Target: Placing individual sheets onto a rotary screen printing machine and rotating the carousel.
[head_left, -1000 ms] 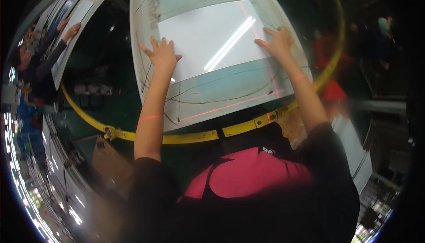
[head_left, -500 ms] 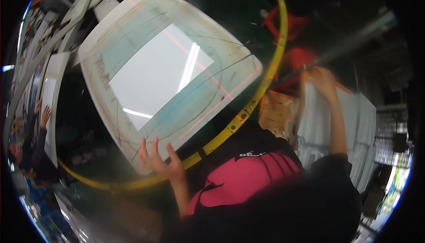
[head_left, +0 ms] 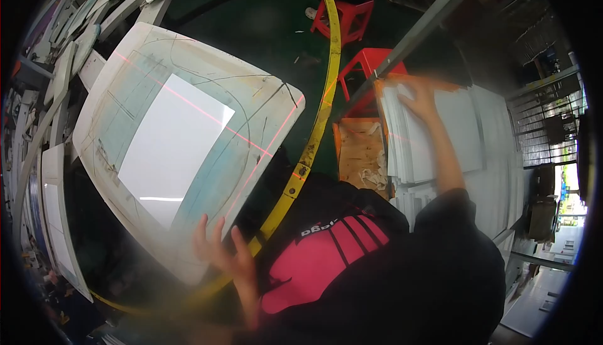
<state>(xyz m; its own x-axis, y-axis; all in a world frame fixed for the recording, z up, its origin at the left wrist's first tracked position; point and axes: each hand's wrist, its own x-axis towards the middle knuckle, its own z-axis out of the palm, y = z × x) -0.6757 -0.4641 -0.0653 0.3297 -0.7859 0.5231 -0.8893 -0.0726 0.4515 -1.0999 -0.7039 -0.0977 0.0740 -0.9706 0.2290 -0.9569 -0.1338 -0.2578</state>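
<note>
A white sheet (head_left: 176, 137) lies flat on a rounded pale platen (head_left: 107, 169), which has worn blue-green paint and dark scribbled lines. Thin red light lines cross both. My left hand (head_left: 226, 254) is at the platen's near corner, its fingers spread and holding nothing; whether they touch the surface is unclear. Out to the right, my right hand (head_left: 422, 103) rests at the left edge of a stack of white sheets (head_left: 443, 141). Its thumb and fingers are apart there, and no sheet is lifted from the stack.
A curved yellow rail (head_left: 314, 134) runs between me and the platen. Beside the stack is an orange-edged wooden box (head_left: 361, 156). Red stools (head_left: 377, 65) stand beyond, near a slanting metal bar (head_left: 433, 21). More platens (head_left: 59, 213) line the left side.
My view has turned rightward, so the platen and stack sit farther left. The right hand has gone from the stack's far edge onto its top left. The left hand remains spread near the platen.
</note>
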